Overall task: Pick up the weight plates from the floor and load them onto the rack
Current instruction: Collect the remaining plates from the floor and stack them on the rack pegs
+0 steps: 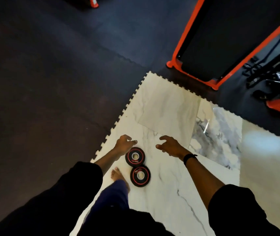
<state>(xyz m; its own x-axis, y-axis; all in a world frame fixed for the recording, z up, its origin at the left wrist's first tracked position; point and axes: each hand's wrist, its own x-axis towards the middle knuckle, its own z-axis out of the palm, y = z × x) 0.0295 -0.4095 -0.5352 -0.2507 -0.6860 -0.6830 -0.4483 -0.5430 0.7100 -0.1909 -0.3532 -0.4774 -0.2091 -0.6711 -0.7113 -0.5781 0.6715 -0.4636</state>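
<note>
Marble floor (166, 106), left hand (124, 144) and right hand (170, 145) loosely spread (holding nothing)

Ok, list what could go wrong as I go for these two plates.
1. The bare foot stands right beside the nearer plate; a slipped plate could land on the toes.
2. The two plates touch or overlap, so lifting the farther plate may drag the other.
3. Both plates lie flat on the white marble floor, leaving the left hand and right hand little edge to get fingers under.
</note>
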